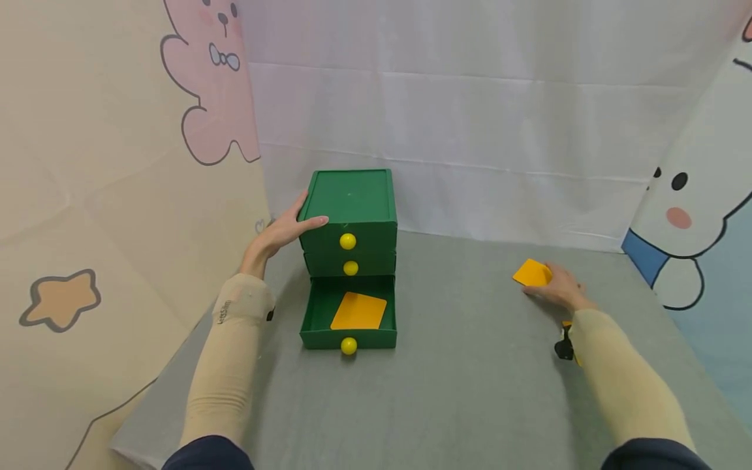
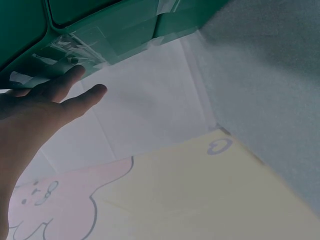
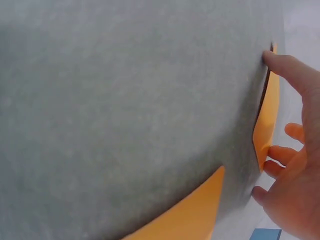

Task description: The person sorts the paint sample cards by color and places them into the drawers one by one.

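Observation:
A small green drawer cabinet (image 1: 352, 196) with yellow knobs stands at the back, its bottom drawer (image 1: 320, 297) pulled out. A yellow card (image 1: 360, 312) lies tilted in that drawer. My left hand (image 1: 282, 232) rests on the cabinet's top left corner, thumb along the front edge and straight fingers at the side; the left wrist view shows the fingers (image 2: 92, 95) beside the taped green wall. Over on the right, my right hand (image 1: 561, 287) pinches another yellow card (image 1: 531, 271) between thumb and fingers, close to the grey surface. One more yellow card (image 3: 185, 215) lies under the right wrist, mostly hidden by the sleeve in the head view.
The grey tabletop (image 1: 458, 365) stretches between both arms. A white cloth (image 1: 458, 117) hangs behind it, with printed cartoon sheets (image 1: 117, 163) at the left and right sides. The upper two drawers (image 1: 376, 238) are closed.

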The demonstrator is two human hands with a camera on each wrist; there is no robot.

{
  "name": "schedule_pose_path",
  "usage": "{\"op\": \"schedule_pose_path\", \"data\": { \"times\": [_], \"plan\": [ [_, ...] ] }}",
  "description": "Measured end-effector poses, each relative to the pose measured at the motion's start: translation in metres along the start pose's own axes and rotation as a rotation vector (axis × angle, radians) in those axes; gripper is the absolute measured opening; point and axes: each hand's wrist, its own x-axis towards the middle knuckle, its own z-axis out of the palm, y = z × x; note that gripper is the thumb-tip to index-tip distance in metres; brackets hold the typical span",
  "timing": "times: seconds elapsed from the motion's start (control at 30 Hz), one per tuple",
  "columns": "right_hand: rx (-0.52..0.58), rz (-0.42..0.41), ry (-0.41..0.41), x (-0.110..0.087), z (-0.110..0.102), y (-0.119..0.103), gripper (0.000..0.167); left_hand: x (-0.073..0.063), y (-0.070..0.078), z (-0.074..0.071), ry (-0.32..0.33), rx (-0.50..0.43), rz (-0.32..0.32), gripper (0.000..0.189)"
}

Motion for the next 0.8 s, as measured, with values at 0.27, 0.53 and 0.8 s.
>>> {"op": "schedule_pose_path", "data": {
  "times": [0.27, 0.53, 0.8],
  "plan": [
    [-0.076, 0.008, 0.002, 0.000, -0.004, -0.005, 0.101, 0.000, 0.001, 0.001, -0.001, 0.003, 0.003, 0.093],
    [-0.113, -0.044, 0.068, -0.005, -0.002, -0.021, 0.103, -0.004, 0.002, 0.001, 0.008, 0.004, 0.001, 0.091],
    [-0.115, -0.146, 0.146, -0.012, 0.004, -0.039, 0.099, -0.004, 0.004, 0.001, 0.003, 0.010, -0.004, 0.092]
  ]
}}
